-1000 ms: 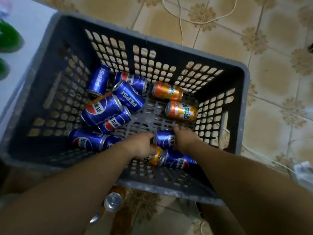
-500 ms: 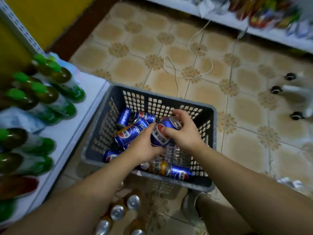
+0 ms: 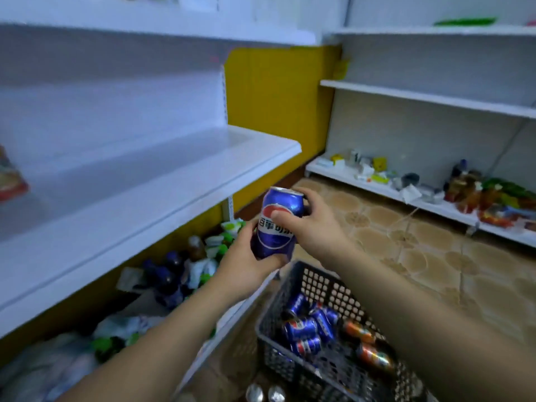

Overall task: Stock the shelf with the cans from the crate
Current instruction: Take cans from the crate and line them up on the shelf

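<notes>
Both hands hold one blue cola can (image 3: pixel 278 227) upright in the air. My left hand (image 3: pixel 246 265) grips its lower half from the left and below. My right hand (image 3: pixel 311 221) wraps the upper half, thumb across the logo. The can hovers just off the front right corner of a bare white shelf (image 3: pixel 150 181). Below, at bottom centre, stands the grey crate (image 3: pixel 293 282), holding several blue cans (image 3: pixel 304 329) and two orange cans (image 3: pixel 374 356) lying on their sides.
The lowest shelf on the left carries green-capped bottles (image 3: pixel 223 242) and bags. A red packet (image 3: pixel 11 181) lies at the left end of the bare shelf. Two can tops (image 3: pixel 265 393) show on the floor in front of the crate. Right-hand shelves (image 3: pixel 435 198) hold small goods.
Both hands took a blue can out of the crate and raised it to shelf height. The view swung up from the crate to the shelves.
</notes>
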### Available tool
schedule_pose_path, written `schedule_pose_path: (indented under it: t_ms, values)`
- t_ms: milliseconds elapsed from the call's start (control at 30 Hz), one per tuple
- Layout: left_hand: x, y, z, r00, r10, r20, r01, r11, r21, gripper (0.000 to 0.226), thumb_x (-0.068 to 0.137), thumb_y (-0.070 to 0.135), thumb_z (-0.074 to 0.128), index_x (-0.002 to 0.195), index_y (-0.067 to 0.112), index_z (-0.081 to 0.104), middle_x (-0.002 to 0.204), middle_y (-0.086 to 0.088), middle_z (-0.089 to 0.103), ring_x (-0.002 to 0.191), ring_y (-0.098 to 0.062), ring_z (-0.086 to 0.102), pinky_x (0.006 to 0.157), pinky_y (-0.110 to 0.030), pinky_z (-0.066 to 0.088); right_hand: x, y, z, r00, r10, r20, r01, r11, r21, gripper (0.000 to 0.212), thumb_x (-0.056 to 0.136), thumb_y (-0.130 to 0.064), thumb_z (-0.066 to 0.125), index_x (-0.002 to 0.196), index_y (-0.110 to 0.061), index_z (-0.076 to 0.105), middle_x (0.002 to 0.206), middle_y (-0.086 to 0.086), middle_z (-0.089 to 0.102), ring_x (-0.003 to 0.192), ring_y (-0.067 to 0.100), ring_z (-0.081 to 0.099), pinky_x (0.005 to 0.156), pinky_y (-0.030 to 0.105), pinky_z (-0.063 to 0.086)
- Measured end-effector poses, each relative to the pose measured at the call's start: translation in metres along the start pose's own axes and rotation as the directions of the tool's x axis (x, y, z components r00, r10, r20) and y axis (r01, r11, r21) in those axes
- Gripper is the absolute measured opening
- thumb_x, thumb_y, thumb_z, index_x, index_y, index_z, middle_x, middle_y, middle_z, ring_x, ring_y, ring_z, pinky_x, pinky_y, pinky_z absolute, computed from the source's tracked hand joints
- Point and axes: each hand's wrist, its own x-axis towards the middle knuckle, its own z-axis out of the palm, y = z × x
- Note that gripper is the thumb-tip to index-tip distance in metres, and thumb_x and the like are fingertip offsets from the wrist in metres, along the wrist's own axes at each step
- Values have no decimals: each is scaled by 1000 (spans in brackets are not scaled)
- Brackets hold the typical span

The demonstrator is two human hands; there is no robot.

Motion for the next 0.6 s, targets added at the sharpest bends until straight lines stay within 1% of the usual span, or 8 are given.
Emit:
schedule_pose_path:
  t_ms: [133, 200, 267, 333, 400, 500, 567, 600]
  values:
    - [-54, 26, -92, 987, 14, -161, 6, 992, 124, 59, 77, 16, 77, 120, 31, 40, 108, 16, 59, 96, 1, 59, 83, -20, 48, -16, -67, 78, 978, -134, 157, 126, 990, 60, 62, 76, -30, 80, 126, -32, 44, 114, -4, 60, 100, 15, 63, 85, 37, 56]
    - [-87, 27, -142, 976, -24, -218, 65, 981, 180, 60, 77, 20, 78, 123, 27, 41, 115, 7, 59, 100, -4, 59, 82, -19, 48, -29, -93, 123, 951, -190, 245, 177, 981, 76, 61, 76, -29, 81, 124, -34, 43, 113, -4, 59, 99, 14, 63, 85, 35, 55]
    - [-124, 24, -191, 953, -77, -291, 166, 941, 296, 71, 75, 37, 79, 133, 23, 41, 129, 1, 55, 116, -13, 54, 91, -26, 47, -46, -112, 170, 911, -227, 343, 209, 974, 89, 65, 76, -28, 81, 130, -30, 44, 114, -2, 59, 99, 13, 62, 84, 32, 55]
    - [-166, 16, -237, 914, -145, -380, 311, 850, 424, 79, 79, 47, 72, 143, 21, 35, 144, -1, 45, 131, -17, 44, 101, -30, 40, -64, -126, 214, 865, -242, 439, 225, 970, 91, 70, 76, -30, 81, 135, -27, 43, 117, -1, 58, 102, 15, 61, 87, 34, 54]
    - [-211, 4, -280, 862, -201, -465, 446, 736, 510, 78, 83, 50, 66, 146, 20, 32, 151, -1, 37, 135, -17, 39, 106, -29, 34, -81, -137, 257, 811, -249, 529, 230, 968, 103, 65, 76, -29, 81, 130, -30, 44, 115, -5, 58, 100, 13, 61, 88, 34, 53]
    - [-280, -18, -332, 763, -271, -587, 620, 564, 545, 75, 86, 57, 57, 147, 20, 32, 155, 0, 31, 138, -17, 35, 113, -30, 29, -106, -149, 313, 730, -259, 632, 237, 964, 122, 55, 77, -25, 80, 118, -34, 44, 107, -12, 58, 94, 6, 59, 85, 30, 51]
    - [-318, -28, -361, 704, -310, -640, 706, 411, 577, 75, 88, 64, 46, 149, 25, 27, 159, 3, 22, 144, -16, 24, 117, -35, 20, -119, -152, 345, 691, -263, 673, 242, 962, 127, 56, 77, -22, 80, 119, -33, 45, 105, -15, 57, 97, 9, 59, 89, 33, 50]
    - [-334, -31, -373, 676, -329, -659, 735, 363, 573, 75, 88, 67, 41, 150, 28, 25, 160, 5, 18, 145, -15, 18, 118, -39, 16, -124, -153, 360, 675, -267, 688, 250, 960, 127, 58, 77, -21, 80, 122, -32, 46, 107, -13, 57, 100, 13, 59, 91, 35, 50]
